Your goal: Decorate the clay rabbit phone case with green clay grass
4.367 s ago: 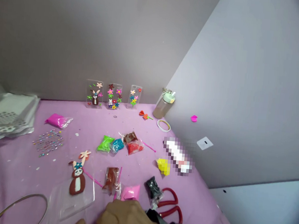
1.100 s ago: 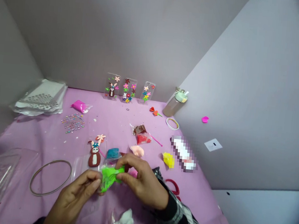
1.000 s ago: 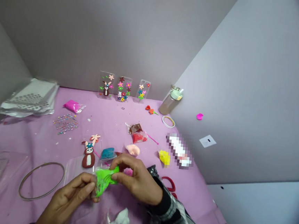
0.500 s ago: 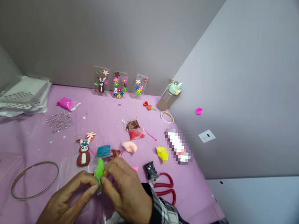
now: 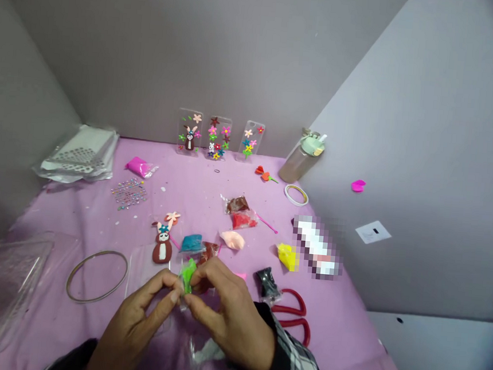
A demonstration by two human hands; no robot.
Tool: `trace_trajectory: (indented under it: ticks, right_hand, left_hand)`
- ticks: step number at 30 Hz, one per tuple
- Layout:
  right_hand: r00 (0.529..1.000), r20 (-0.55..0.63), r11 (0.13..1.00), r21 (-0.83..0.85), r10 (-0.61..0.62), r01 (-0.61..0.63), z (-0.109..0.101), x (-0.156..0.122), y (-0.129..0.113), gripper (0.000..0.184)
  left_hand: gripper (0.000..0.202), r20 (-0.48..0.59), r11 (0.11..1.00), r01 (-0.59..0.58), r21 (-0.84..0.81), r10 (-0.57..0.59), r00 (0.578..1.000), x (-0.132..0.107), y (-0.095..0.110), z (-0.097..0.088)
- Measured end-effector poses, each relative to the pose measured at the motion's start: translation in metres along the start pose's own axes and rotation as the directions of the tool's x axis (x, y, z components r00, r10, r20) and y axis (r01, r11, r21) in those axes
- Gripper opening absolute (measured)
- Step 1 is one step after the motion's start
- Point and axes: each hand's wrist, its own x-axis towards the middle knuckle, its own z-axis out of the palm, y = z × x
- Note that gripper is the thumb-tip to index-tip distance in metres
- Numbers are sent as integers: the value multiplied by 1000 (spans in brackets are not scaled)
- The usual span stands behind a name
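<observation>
Between my two hands is a small clear packet of bright green clay [image 5: 188, 275], held just above the table. My left hand [image 5: 143, 308] pinches its near left edge between thumb and fingertips. My right hand [image 5: 227, 310] grips the other side, thumb below and index finger above. Just beyond lie a blue clay packet [image 5: 192, 243] and a brown one [image 5: 208, 253], partly hidden by my right hand. A brown clay rabbit [image 5: 162, 248] with a blue flower on its head lies at the left of them, by a clear phone case [image 5: 139, 268].
Red-handled scissors [image 5: 294, 303] and a black clay packet [image 5: 268, 283] lie right of my right hand. A metal ring [image 5: 72, 276] is at the left. Three decorated cases [image 5: 219, 139] lean on the back wall, with a bottle [image 5: 299, 161] at the back right.
The whole view has shifted, so the table things appear farther right. Both hands keep their pinch on the green clay packet, which now sits a little more upright and bunched between the fingers.
</observation>
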Motion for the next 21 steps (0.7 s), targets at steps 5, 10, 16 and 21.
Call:
trace_trajectory:
  ticks: [5,10,16,21]
  right_hand:
    - [1000,24,1000,-20,8,-7,1,1,0,14]
    - [999,34,998,-48,33,-31,2,0,0,14]
    - [995,36,996,-9,93,-93,2,0,6,12]
    - [990,33,991,-6,134,-134,3,0,13,16]
  left_hand:
    - [25,-14,998,-47,34,47,999,2,3,3]
    - [24,-30,988,-89,124,93,995,2,-1,4]
    - [25,32,957,-169,237,166,986,3,-7,6]
    - [22,49,972,-108,210,100,994,8,-12,8]
